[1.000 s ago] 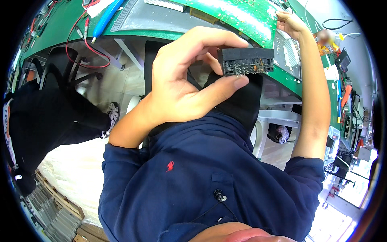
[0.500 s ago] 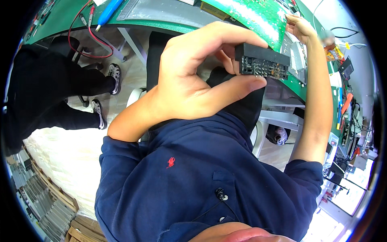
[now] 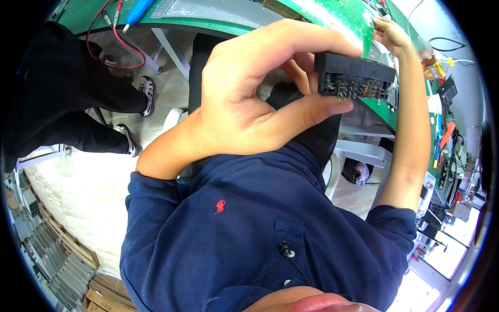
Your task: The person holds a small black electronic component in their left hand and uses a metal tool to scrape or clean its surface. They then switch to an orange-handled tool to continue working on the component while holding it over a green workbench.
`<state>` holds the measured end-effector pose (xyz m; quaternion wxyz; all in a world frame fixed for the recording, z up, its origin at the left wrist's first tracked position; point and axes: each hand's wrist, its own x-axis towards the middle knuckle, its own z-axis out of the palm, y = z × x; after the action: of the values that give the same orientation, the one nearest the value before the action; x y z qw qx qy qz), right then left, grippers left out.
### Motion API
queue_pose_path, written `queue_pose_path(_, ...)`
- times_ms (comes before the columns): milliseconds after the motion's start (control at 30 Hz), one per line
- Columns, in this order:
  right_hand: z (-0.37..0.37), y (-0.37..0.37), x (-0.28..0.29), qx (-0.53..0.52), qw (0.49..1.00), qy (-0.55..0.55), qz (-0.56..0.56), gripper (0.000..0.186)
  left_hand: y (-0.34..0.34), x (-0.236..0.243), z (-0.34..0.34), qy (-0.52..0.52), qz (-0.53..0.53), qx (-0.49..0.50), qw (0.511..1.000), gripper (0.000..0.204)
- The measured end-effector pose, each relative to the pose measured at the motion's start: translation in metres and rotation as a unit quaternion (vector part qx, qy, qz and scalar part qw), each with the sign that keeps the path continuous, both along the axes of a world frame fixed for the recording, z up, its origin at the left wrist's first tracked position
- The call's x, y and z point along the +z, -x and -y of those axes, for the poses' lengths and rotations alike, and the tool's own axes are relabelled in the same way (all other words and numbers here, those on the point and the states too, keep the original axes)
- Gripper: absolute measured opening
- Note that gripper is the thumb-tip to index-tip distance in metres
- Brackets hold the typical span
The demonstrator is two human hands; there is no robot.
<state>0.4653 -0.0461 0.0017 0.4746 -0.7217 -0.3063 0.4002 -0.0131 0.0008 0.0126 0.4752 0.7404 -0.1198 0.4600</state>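
In the head view, my left hand [image 3: 249, 109] grips a black plastic component [image 3: 353, 70] between thumb and fingers, with its rows of metal pins facing me. Behind it a large green circuit board [image 3: 338, 21] reaches toward the top right, over a grey panel [image 3: 208, 13] on the green bench. My right hand [image 3: 387, 34] is up at the board's right edge, its fingers curled round that edge.
A blue pen-like tool [image 3: 136, 13] and red-black test leads [image 3: 112, 15] lie at the bench's left. A person in black trousers [image 3: 73, 93] is at my left. Cables, tools and devices [image 3: 455, 156] line the right side, and cartons [image 3: 93, 296] sit lower left.
My left hand and the black component have moved to the right, closer to my right arm. The co-worker's legs have shifted upward in the view.
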Motion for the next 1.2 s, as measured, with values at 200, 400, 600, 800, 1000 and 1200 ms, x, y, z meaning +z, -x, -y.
queue_pose_path(200, 0.0, -0.001, -0.001, -0.002, 1.0, 0.004, 0.0, 0.017, 0.001, 0.0, 0.001, 0.0, 0.003, 0.001, 1.0, 0.054)
queue_pose_path(400, -0.001, 0.0, -0.003, 0.011, 1.0, 0.0, 0.005, 0.018, 0.0, 0.004, 0.004, 0.075, 0.009, -0.044, 0.996, 0.052)
queue_pose_path(600, 0.001, 0.0, -0.003, 0.016, 1.0, 0.008, 0.022, 0.026, 0.001, 0.01, 0.013, 0.199, 0.009, -0.081, 0.976, 0.049)
queue_pose_path(800, 0.003, 0.0, -0.003, 0.001, 0.998, 0.023, 0.063, 0.029, 0.002, 0.016, 0.018, 0.245, 0.02, -0.094, 0.965, 0.052)
queue_pose_path(1000, 0.0, 0.041, 0.01, -0.064, 0.997, -0.001, 0.033, 0.016, 0.005, 0.011, 0.015, 0.191, -0.007, -0.053, 0.98, 0.054)
queue_pose_path(1200, -0.001, 0.055, 0.014, -0.084, 0.995, -0.006, 0.046, 0.013, 0.005, 0.012, 0.015, 0.186, -0.003, -0.06, 0.981, 0.055)
